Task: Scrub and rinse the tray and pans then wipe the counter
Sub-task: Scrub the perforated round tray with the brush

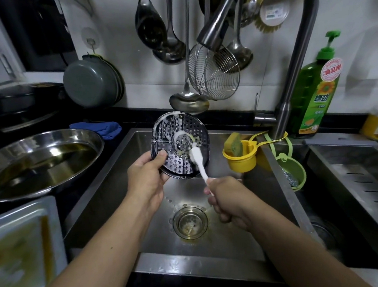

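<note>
Over sink (119, 160): L hand (146, 176) grips perforated tray (178, 147); R hand (222, 198) grips brush (199, 161), prob. soapy.

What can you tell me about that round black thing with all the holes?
The round black tray looks like dark metal, full of small holes, with ridges dividing it and a ring at its center. White soap foam covers parts of it. It is held tilted above the sink. The left hand grips its lower edge, and a white brush touches it near the middle.
</note>
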Demonstrator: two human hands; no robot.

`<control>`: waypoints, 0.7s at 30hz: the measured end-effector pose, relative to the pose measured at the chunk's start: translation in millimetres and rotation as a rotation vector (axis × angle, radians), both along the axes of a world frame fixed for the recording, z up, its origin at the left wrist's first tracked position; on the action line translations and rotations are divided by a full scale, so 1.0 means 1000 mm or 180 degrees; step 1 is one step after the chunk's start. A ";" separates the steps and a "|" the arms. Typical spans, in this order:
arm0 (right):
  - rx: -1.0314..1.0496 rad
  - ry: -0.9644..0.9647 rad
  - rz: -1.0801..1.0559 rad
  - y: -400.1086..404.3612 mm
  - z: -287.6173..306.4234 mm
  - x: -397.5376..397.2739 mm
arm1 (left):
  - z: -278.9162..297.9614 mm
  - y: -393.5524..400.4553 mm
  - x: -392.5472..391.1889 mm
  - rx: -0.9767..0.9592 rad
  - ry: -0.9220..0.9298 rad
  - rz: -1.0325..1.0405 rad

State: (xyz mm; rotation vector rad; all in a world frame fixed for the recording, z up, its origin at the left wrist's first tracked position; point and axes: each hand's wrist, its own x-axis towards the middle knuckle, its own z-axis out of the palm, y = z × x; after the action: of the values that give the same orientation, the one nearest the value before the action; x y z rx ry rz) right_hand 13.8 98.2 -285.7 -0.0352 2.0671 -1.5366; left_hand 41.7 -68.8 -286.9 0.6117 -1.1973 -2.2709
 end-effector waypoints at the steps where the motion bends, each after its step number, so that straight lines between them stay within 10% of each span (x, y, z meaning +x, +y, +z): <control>1: -0.0192 -0.0148 -0.0145 0.000 0.001 -0.001 | 0.000 0.000 0.000 -0.0045 0.0000 -0.0047; 10: -0.0439 0.0163 -0.0163 0.011 0.003 -0.013 | 0.000 0.004 0.003 -0.0787 -0.0119 -0.0423; 21: 0.0767 0.1497 0.0134 0.012 0.000 -0.018 | -0.004 0.007 0.001 -0.1131 -0.0151 -0.0216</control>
State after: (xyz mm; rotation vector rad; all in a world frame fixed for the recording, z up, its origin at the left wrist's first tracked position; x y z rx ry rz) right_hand -4.0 110.4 -285.3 -0.3792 2.5854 -1.3338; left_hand 43.0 -61.5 -291.3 0.4959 -1.6178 -2.0333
